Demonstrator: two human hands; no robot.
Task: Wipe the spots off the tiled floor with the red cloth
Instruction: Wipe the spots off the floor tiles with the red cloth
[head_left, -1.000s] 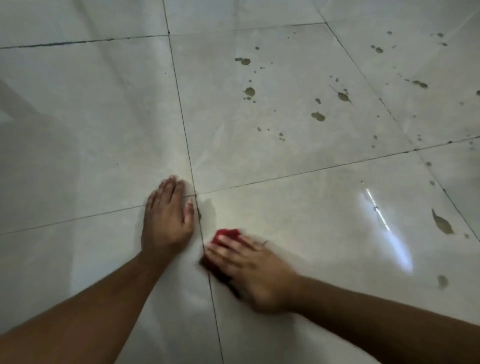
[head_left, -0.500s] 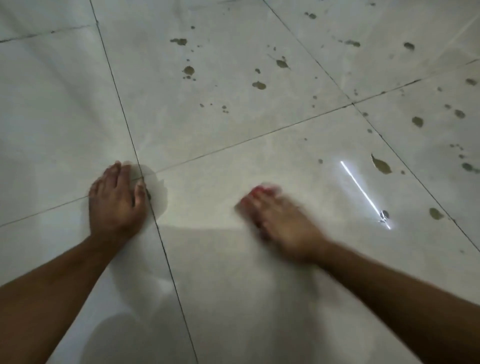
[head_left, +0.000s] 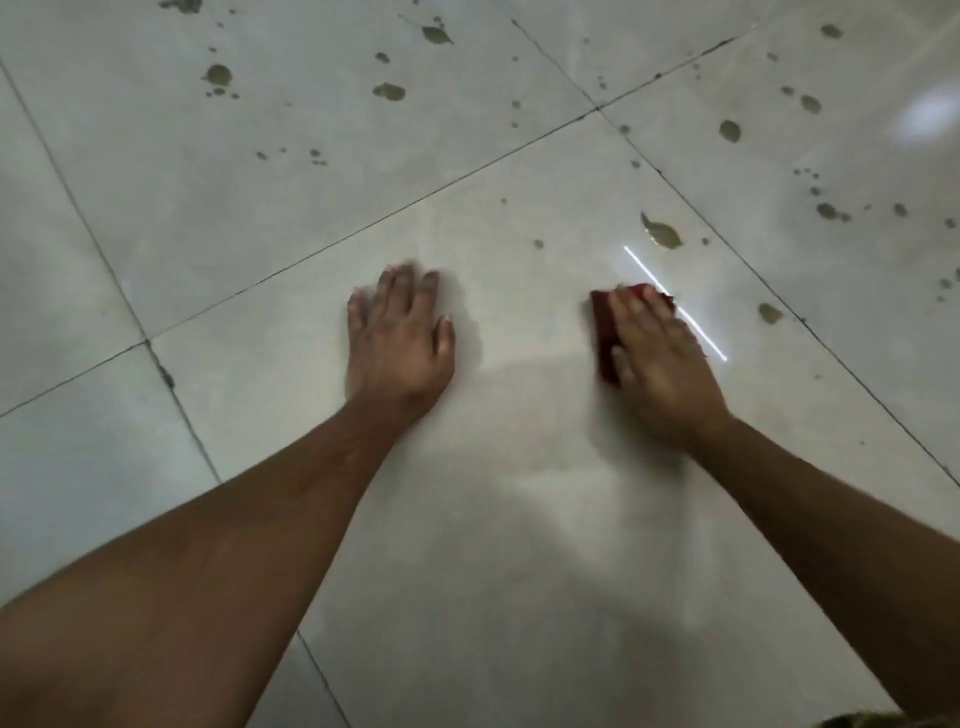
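Head view shows the right hand (head_left: 655, 358) pressed flat on the red cloth (head_left: 605, 338), holding it against the tiled floor (head_left: 260, 218). The left hand (head_left: 397, 340) lies spread and empty beside it. The nearest big spot (head_left: 662, 234) sits just ahead of the cloth, closer to the right hand.

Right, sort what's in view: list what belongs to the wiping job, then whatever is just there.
Belongs to the job:
red cloth, pressed flat under the right hand
large spot just ahead of the cloth
spot to its right
tiled floor

Just there:
left hand, flat on the tile, holding nothing
bright light streak
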